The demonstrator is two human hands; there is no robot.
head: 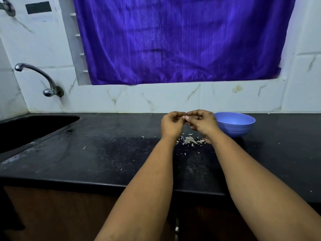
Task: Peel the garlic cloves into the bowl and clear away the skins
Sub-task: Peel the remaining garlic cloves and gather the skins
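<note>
Both my hands are raised above the black counter (pixel 107 153), fingertips meeting. My left hand (pixel 171 124) and my right hand (pixel 202 123) pinch a small garlic clove (pixel 185 117) between them; most of the clove is hidden by the fingers. Below the hands lies a small heap of pale garlic skins (pixel 190 140) on the counter, with a few flakes scattered around it. A blue plastic bowl (pixel 236 125) stands just right of my right hand; its contents are not visible.
A black sink (pixel 34 127) is set into the counter at the left, with a chrome tap (pixel 40 79) on the tiled wall above it. A purple curtain (pixel 182 40) hangs behind. The counter's front edge runs across the lower frame.
</note>
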